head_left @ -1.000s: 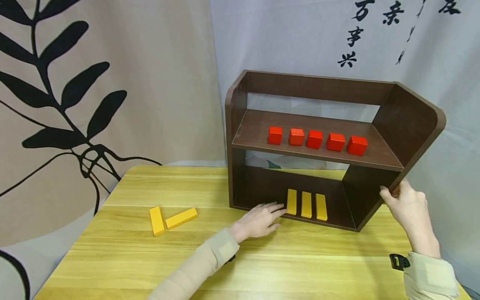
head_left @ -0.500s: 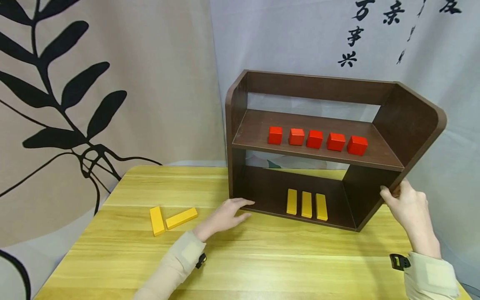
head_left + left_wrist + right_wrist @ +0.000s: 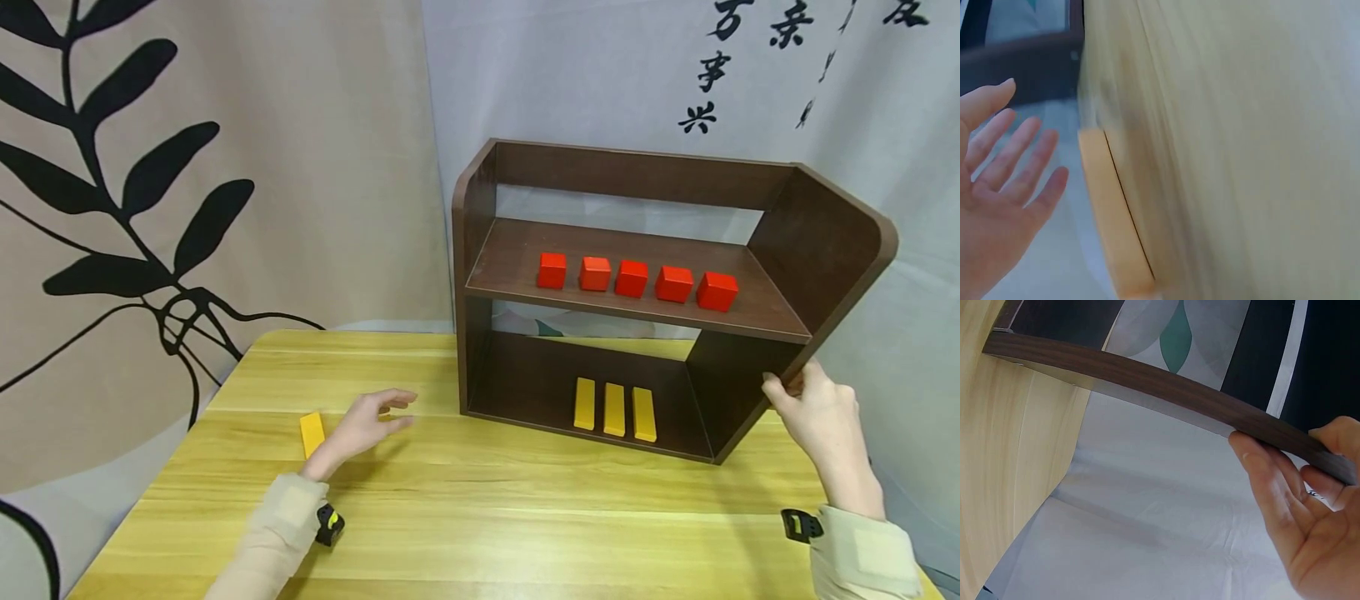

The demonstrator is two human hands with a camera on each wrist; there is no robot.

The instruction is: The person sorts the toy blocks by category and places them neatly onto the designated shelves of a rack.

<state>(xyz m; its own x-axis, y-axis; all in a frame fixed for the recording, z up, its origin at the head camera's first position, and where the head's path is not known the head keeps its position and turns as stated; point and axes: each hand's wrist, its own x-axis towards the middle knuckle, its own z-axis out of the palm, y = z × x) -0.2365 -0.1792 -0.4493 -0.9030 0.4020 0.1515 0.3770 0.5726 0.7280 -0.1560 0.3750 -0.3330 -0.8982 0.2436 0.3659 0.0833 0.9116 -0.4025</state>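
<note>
My left hand (image 3: 362,432) is over the left part of the table, fingers loosely bent and nothing in its grasp. A yellow block (image 3: 311,432) shows just behind its wrist; a second loose one is hidden by the hand in the head view. In the left wrist view, the fingers are spread beside a blurred yellow block (image 3: 1115,219). At the right, my right hand (image 3: 821,425) grips the side panel of a dark brown two-tier shelf (image 3: 645,177), thumb on one face and fingers on the other. Three yellow blocks (image 3: 614,409) stand in a row on its lower tier.
Several red cubes (image 3: 632,278) line the upper tier. The shelf stands at an angle on the wooden table (image 3: 480,517), toward its back right. A printed cloth (image 3: 337,167) hangs behind the table.
My left hand has moved left, away from the yellow blocks on the lower tier, to the loose blocks on the table. The right hand keeps its grip on the shelf.
</note>
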